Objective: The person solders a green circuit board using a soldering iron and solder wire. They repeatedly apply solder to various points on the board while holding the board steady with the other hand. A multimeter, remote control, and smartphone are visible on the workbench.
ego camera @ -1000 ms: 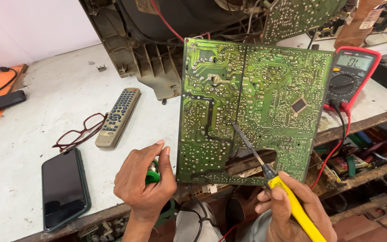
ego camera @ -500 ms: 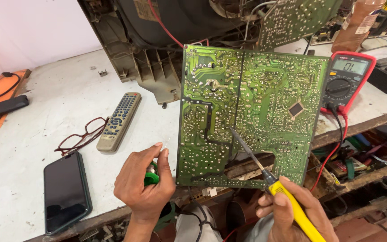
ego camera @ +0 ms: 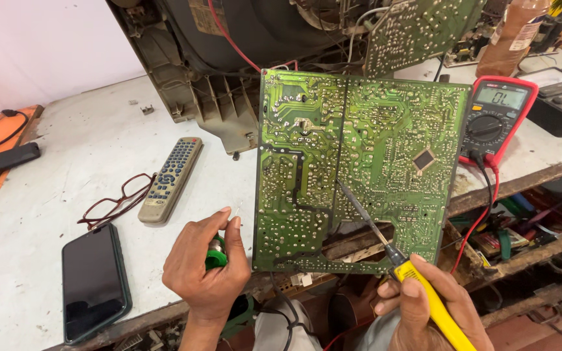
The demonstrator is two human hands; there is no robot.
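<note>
Board: green circuit board (ego camera: 359, 169) stands upright at the near edge of the white workbench (ego camera: 79, 149), solder side facing the camera; every place below is told from it.
Right hand: right hand (ego camera: 424, 305), below the board's lower right corner, is closed around the yellow handle of a soldering iron (ego camera: 391, 250).
Iron tip: the dark shaft slants up and left, its tip resting on the board's face near the middle.
Left hand: left hand (ego camera: 206, 266), just left of the board's lower left corner, is curled shut around a small green solder spool (ego camera: 216, 252); its fingertips come close to the board's edge.
Multimeter: red-cased multimeter (ego camera: 499, 117) lies just right of the board, with red and black leads hanging over the bench edge.
Television shell: opened grey television casing (ego camera: 229, 58) sits behind the board.
Remote: grey remote control (ego camera: 170, 179) lies left of the board.
Glasses: red-framed glasses (ego camera: 115, 205) lie left of the remote.
Phone: dark phone (ego camera: 92, 283) lies face up, far left of the board's bottom edge.
</note>
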